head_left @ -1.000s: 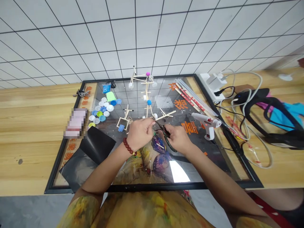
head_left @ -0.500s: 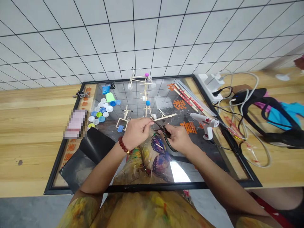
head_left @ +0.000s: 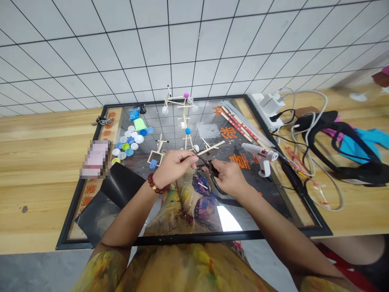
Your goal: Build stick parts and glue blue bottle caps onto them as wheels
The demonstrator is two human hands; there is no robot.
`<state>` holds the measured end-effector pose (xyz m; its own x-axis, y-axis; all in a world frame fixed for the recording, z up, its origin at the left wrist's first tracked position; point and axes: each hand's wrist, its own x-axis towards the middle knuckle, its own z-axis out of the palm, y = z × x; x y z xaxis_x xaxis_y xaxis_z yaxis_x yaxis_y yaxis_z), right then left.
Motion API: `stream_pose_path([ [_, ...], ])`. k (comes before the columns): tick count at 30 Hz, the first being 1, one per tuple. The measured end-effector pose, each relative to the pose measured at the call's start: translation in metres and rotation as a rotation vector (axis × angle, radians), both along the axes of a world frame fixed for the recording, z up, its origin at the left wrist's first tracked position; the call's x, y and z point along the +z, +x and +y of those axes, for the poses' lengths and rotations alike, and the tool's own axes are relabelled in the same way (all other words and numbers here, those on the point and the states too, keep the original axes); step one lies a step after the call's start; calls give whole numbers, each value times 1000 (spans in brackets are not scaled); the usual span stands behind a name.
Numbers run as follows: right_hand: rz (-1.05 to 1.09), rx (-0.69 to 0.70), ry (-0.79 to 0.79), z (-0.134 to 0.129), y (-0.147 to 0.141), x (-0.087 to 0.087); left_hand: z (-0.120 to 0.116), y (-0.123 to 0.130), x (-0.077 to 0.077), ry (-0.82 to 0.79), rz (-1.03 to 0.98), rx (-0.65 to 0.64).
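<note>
Over the glass, my right hand grips a pair of dark-handled scissors, blades pointing up and left toward my other hand. My left hand, wearing a red bead bracelet, is closed in a pinch at the blade tips; whatever lies between its fingertips is too small to make out. Just beyond the hands stands a stick figure built of thin wooden sticks with coloured caps. A stick frame with a blue piece lies to its left, and joined sticks lie to its right. A short stick piece rests below the scissors.
Several bottle caps cluster at the left, near a black sheet and a blurred pink item. To the right are a white glue gun, bundled sticks, a power strip and tangled cables. A tiled wall closes the back.
The view has shifted slightly. My left hand has turned a little at the wrist, still pinching at the blade tips. My right hand keeps the scissors in nearly the same place.
</note>
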<state>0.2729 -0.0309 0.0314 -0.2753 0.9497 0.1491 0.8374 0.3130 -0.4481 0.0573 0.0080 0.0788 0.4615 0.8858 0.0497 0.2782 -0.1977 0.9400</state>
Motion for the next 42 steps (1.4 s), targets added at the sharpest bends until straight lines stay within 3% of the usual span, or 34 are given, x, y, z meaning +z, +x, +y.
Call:
stream_pose_path([
  [3, -73, -19, 21, -1, 0, 5, 2, 1, -4, -89, -32, -78],
  [8, -54, -9, -21, -2, -5, 8, -5, 9, -8, 204, 73, 112],
  [11, 4, 0, -40, -2, -2, 0, -3, 6, -7, 86, 4, 94],
  [15, -16, -19, 8, -4, 5, -3, 4, 2, -7, -209, -136, -122],
  [17, -44, -15, 21, -5, 6, 1, 3, 4, -8, -165, -93, -125],
  [22, 14, 10, -3, -8, 3, 4, -6, 9, -6, 145, 77, 3],
  [29, -40, 26, 79, -10, 13, -5, -5, 10, 1, -90, 66, -137],
  [35, 15, 65, 78, -13, 11, -6, -12, 13, -4, 159, 69, -8],
  [42, -19, 52, 170, -13, 14, -3, -5, 7, 3, -24, 9, -154],
])
